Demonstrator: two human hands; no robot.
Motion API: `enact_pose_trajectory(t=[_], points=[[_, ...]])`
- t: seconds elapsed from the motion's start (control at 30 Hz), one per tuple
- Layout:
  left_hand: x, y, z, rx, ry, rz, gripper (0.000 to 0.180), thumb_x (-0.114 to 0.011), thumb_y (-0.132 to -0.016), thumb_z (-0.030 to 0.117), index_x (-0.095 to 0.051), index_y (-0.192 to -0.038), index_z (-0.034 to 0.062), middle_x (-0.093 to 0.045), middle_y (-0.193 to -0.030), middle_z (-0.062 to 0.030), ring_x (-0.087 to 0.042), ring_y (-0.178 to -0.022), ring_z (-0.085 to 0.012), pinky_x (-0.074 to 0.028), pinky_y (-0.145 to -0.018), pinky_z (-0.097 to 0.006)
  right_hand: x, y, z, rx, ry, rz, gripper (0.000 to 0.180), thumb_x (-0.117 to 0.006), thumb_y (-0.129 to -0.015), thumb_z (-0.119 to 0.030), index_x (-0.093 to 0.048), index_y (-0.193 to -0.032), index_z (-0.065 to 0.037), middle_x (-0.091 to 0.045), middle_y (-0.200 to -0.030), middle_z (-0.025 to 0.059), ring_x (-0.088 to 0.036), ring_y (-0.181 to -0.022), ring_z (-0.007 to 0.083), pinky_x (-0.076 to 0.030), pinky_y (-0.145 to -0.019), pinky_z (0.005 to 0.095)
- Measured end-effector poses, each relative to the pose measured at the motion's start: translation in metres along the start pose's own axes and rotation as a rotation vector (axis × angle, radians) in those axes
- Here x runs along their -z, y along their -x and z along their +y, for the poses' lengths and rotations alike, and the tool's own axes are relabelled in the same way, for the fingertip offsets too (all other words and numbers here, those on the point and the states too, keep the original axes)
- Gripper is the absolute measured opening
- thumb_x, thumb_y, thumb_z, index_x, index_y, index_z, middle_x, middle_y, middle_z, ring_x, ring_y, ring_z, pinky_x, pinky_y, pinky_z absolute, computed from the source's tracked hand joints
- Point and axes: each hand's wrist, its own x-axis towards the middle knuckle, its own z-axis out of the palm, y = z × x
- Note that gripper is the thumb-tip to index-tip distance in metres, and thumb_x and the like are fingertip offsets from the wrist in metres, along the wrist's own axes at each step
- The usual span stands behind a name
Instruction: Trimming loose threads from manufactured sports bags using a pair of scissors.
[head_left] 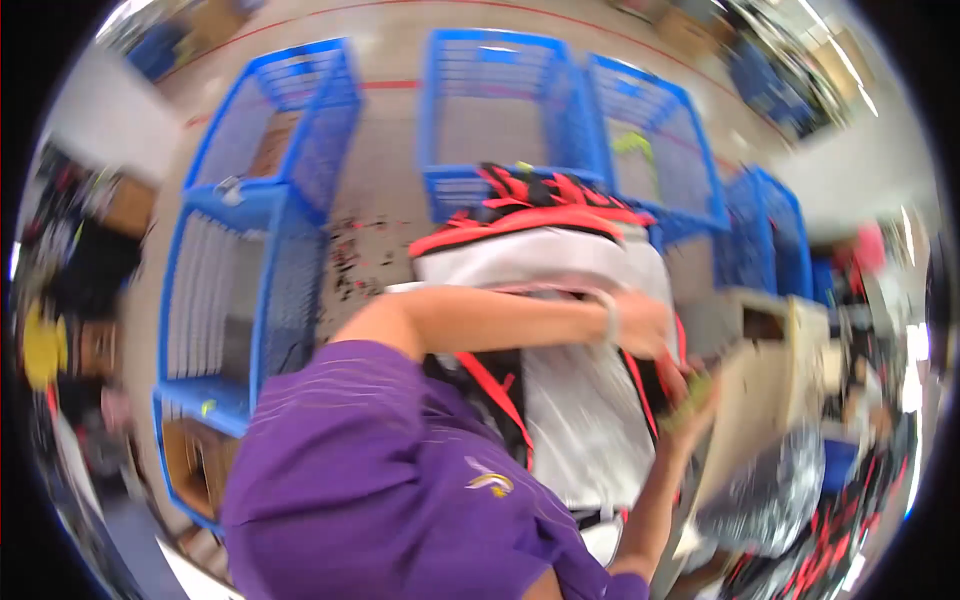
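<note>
Left hand [645,325] gripping top edge of white-red-black garment bundle [570,380]; right hand [690,400] fingers curling at its side. Soft, floppy, probably light; best holding at edges.

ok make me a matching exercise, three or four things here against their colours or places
Things:
1. bins
2. shirt
3. bag
4. left hand

Colours or places:
A. purple, lower middle of the picture
B. white with red and black trim, in the middle
C. blue wire mesh, on the floor across the top and left
D. on the right side of the bag, arm stretched across it

Pairs: 1-C, 2-A, 3-B, 4-D
</note>
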Motion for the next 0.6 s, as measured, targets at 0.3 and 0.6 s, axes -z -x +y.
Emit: enact_pose_trajectory(t=[0.3,0.6], points=[[0.003,0.021,-0.035,-0.055,0.314,0.066,0.021,-0.067,-0.077,0.021,-0.063,-0.074,0.0007,-0.05,-0.054,-0.0123,-0.046,-0.05,-0.0189,-0.036,-0.051,-0.035,0.071,-0.012,-0.05,0.236,0.765,-0.174,0.059,-0.086,-0.06,-0.038,-0.051,-0.092,-0.004,-0.049,-0.079,0.0096,-0.052,-0.074,0.0242,-0.043,-0.067,0.0328],[0.011,0.02,-0.02,-0.113,0.367,-0.069,0.019,-0.063,-0.082,0.011,-0.057,-0.073,-0.0042,-0.043,-0.057,-0.0039,-0.037,-0.057,-0.0102,-0.029,-0.054,-0.029,0.071,-0.012,-0.05,0.167,1.085,-0.572,0.072,-0.075,-0.06,-0.062,-0.055,-0.096,-0.002,-0.059,-0.098,0.0121,-0.057,-0.098,0.0309,-0.046,-0.08,0.0404]])
